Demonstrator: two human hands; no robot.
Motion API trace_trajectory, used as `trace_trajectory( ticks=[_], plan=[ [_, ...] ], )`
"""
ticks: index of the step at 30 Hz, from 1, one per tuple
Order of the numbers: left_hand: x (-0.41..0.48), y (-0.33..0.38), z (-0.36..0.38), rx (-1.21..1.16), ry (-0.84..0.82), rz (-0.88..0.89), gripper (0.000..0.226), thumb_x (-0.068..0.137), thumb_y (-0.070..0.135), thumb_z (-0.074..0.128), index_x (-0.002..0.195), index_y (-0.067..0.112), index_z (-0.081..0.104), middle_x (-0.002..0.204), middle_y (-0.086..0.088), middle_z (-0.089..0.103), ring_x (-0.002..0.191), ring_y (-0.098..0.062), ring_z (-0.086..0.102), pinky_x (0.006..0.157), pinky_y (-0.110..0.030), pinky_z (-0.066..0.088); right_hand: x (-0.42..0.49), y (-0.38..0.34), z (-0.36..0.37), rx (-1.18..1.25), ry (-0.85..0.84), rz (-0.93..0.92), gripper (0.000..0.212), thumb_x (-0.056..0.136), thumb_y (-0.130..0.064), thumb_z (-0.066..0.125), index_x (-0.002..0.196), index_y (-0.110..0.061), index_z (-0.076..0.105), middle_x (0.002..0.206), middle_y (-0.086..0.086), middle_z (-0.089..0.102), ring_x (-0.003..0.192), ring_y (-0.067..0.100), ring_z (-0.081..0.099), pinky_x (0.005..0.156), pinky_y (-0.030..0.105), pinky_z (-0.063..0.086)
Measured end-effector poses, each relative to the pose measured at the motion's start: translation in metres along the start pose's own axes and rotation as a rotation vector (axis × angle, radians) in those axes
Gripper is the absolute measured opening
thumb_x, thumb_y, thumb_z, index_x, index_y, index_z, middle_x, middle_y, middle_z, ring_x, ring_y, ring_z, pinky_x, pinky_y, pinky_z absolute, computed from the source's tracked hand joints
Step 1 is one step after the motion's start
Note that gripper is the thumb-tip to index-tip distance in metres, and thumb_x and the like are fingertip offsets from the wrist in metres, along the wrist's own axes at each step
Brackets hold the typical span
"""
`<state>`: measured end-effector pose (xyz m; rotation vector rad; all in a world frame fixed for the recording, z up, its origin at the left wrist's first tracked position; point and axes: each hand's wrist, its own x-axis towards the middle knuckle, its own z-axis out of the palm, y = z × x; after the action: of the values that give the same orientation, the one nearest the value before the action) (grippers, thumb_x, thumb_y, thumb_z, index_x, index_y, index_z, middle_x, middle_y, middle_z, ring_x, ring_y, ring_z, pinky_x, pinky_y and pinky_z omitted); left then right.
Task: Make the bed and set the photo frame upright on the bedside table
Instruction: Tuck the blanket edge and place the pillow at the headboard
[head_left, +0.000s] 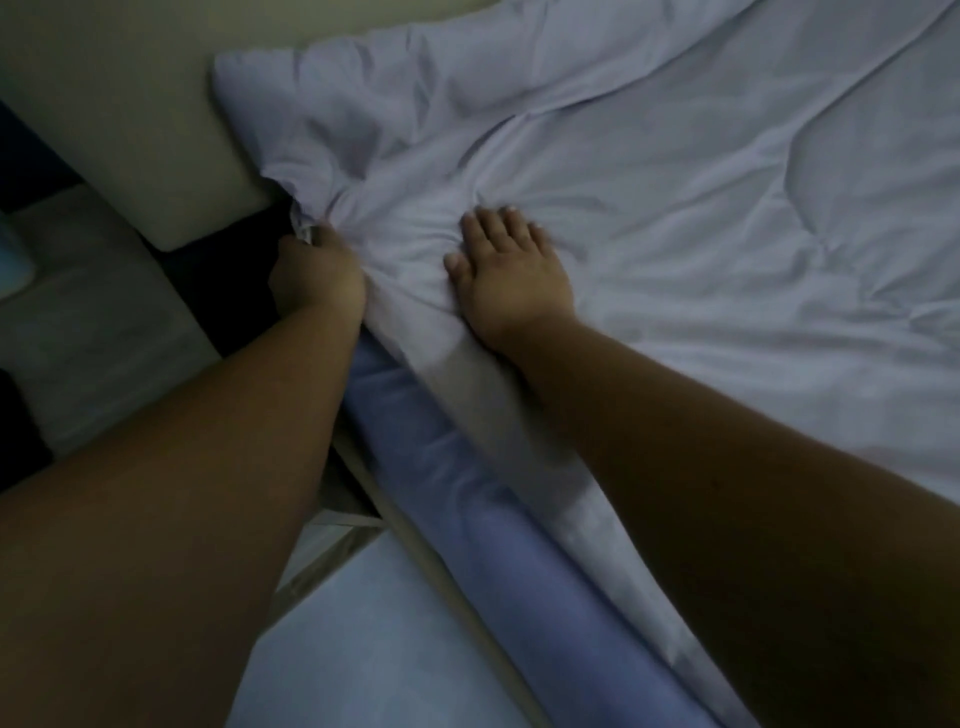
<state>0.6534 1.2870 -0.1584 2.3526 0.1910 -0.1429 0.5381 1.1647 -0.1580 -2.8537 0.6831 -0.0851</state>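
A pale lilac quilt (675, 208) lies wrinkled over the bed, its corner bunched near the beige headboard (130, 104). My left hand (317, 275) is closed on the quilt's edge at that corner, beside the dark gap by the headboard. Flat on the quilt just to the right rests my right hand (506, 275), fingers spread and pressing the fabric down. Below the quilt's edge a blue sheet (467, 493) covers the mattress side. The photo frame is not in view.
A light grey bedside surface (93, 332) stands at the left, below the headboard, with a pale blue object (13, 265) at its far left edge. A pale bed rail (441, 582) runs diagonally beside the mattress. The room is dim.
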Motion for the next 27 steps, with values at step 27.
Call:
trace_trajectory(
  ticks=[27],
  plan=[
    [0.03, -0.003, -0.029, 0.279, -0.256, -0.081, 0.048, 0.1, 0.015, 0.031, 0.145, 0.001, 0.022, 0.152, -0.021, 0.025, 0.136, -0.038, 0.029, 0.111, -0.042, 0.028, -0.055, -0.005, -0.017, 0.073, -0.019, -0.043, 0.056, 0.098, -0.044, 0.025, 0.146, -0.016, 0.023, 0.156, 0.004, 0.022, 0.145, 0.022, 0.012, 0.117, 0.036, 0.002]
  ],
)
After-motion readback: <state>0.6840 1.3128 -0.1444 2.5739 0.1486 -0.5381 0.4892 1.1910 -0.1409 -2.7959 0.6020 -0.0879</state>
